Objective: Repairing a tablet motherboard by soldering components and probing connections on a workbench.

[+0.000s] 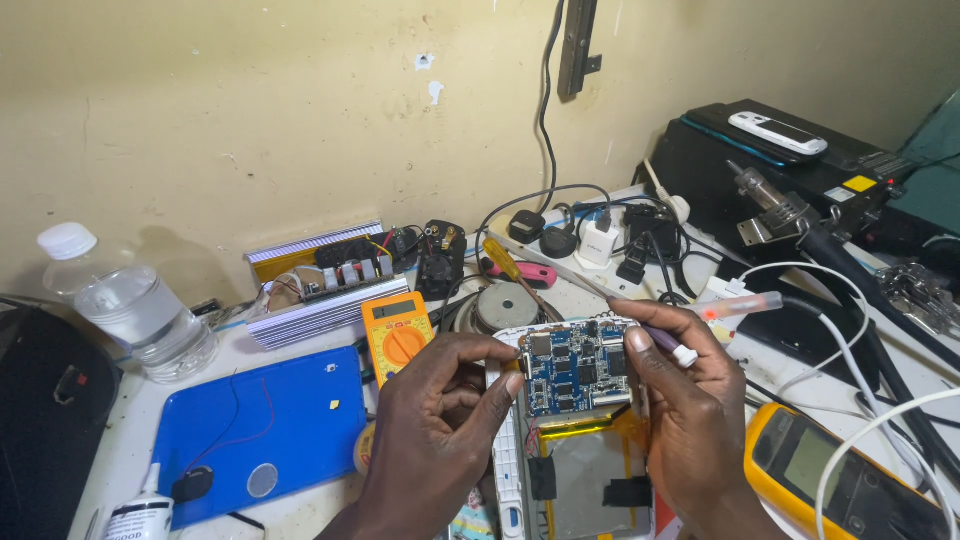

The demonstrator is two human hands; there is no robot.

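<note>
Fingers of both hands — left hand (430, 425), right hand (690, 400) — pinch one opened tablet (575, 420); two multimeters (398, 335) nearby.

Small orange meter (398, 335), centre: grey rectangular screen. Large yellow meter (845, 480), lower right: greenish screen. White glue bottle (140, 515), lower left: dark label.

Electronics repair workshop: bench against a scuffed wall carries two multimeters (398, 336), a soldering iron (775, 200), loaded power strip (600, 240) and an opened circuit board (575, 368).
</note>
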